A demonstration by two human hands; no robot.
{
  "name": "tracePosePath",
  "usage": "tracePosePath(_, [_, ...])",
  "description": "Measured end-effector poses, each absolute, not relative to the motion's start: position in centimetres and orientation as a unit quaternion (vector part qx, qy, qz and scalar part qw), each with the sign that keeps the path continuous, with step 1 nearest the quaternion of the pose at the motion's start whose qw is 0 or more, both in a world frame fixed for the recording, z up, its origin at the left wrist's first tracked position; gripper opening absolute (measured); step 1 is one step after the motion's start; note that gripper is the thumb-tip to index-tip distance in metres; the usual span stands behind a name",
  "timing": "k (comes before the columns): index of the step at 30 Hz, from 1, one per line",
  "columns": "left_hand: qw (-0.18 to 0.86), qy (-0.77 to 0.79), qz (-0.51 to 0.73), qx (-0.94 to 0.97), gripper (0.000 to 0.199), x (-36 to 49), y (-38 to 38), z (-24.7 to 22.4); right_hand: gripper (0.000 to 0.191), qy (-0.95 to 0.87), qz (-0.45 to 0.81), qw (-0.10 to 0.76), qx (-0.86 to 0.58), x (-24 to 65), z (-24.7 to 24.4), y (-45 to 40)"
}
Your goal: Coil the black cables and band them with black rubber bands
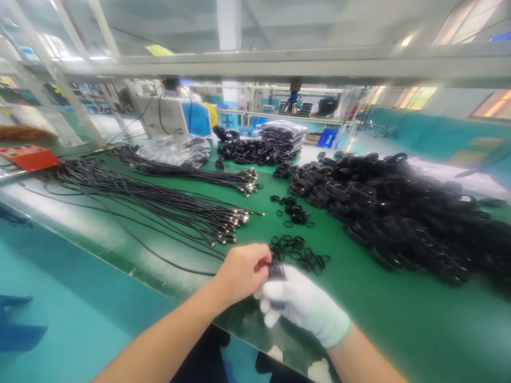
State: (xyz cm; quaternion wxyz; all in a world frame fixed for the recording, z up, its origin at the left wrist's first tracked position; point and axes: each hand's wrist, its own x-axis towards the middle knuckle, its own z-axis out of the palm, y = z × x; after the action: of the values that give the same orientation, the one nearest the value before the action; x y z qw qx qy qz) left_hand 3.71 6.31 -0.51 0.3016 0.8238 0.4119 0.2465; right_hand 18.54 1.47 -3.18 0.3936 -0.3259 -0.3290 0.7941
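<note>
My left hand [241, 274], bare, is closed with its fingertips against a ribbed black piece [276, 272] that looks like a coil or a row of rings. A single black cable [175, 261] runs from the left up to this hand and disappears behind it. In a white glove, my right hand [299, 300] curls round the ribbed piece from the other side, near the table's front edge. Just beyond both hands lie loose black rings [288, 246] on the green table mat. What sits inside the closed fingers is mostly hidden.
Bundled black cables [171, 205] with metal connectors lie left. A large heap of black coiled cables [383, 207] covers the right. Behind are bagged items [281, 135], clear plastic bags [175, 151] and a white-blue machine [171, 116]. An orange box [30, 157] stands far left.
</note>
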Motion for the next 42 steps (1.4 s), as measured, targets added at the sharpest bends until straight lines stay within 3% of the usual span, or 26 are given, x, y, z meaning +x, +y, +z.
tracePosePath(3, [0.32,0.399,0.246,0.823,0.014,2.9,8.2,-0.1,0.029,-0.307,0.771,0.445,-0.336,20.7,-2.8,2.1])
tracePosePath(8, [0.25,0.437,0.21,0.838,0.009,2.4,10.8,-0.8,0.036,-0.25,0.674,0.577,-0.388,25.2,-1.6,3.1])
tracePosePath(15, [0.247,0.404,0.157,0.867,0.007,5.3,11.1,-3.1,0.036,-0.27,0.66,0.558,-0.426,24.8,-1.6,3.1])
tracePosePath(20, [0.267,0.404,0.181,0.856,0.009,5.3,11.4,-2.0,0.038,-0.283,0.656,0.559,-0.421,24.3,-1.5,2.9])
tracePosePath(22, [0.359,0.397,0.211,0.818,0.011,5.2,10.7,-1.2,0.041,-0.294,0.644,0.565,-0.423,23.7,-1.6,3.0])
tracePosePath(26, [0.637,0.358,0.276,0.624,0.013,6.2,8.4,-0.9,0.049,-0.327,0.624,0.567,-0.427,21.9,-2.4,3.5])
tracePosePath(30, [0.639,0.392,0.319,0.58,0.011,7.5,6.9,-2.4,0.047,-0.336,0.58,0.576,-0.467,20.7,-3.4,3.6])
tracePosePath(33, [0.613,0.398,0.331,0.598,0.013,7.4,6.4,-3.0,0.04,-0.263,0.672,0.585,-0.37,20.7,-3.7,3.0])
tracePosePath(38, [0.797,0.214,0.36,0.435,0.019,5.7,5.8,-2.3,0.047,-0.298,0.802,0.5,-0.137,21.6,-3.9,1.8])
tracePosePath(40, [0.826,0.146,0.317,0.442,0.021,4.8,5.9,-1.6,0.046,-0.357,0.794,0.479,-0.111,21.7,-3.7,1.6])
tracePosePath(42, [0.776,0.178,0.243,0.553,0.016,3.7,6.3,-0.7,0.042,-0.411,0.777,0.458,-0.131,21.6,-3.3,1.6])
